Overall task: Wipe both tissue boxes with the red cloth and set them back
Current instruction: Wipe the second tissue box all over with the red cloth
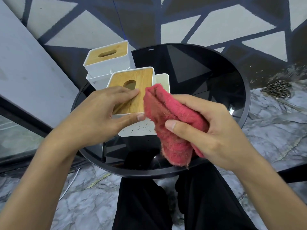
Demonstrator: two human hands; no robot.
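Observation:
Two white tissue boxes with wooden slotted lids stand on a round black glass table point(207, 83). The near box point(137, 80) is held by my left hand point(99, 115), fingers on the lid and thumb along its white front side. My right hand point(207, 130) grips a folded red cloth point(167, 117), whose upper fold lies against the near box's right edge. The far box point(108, 58) stands behind at the table's left rim, untouched.
A grey slanted panel point(29, 67) rises at the left beside the table. A coil of chain point(277, 88) lies on the marble floor at the right. A white cable point(71, 185) runs on the floor near my black-trousered legs point(166, 205).

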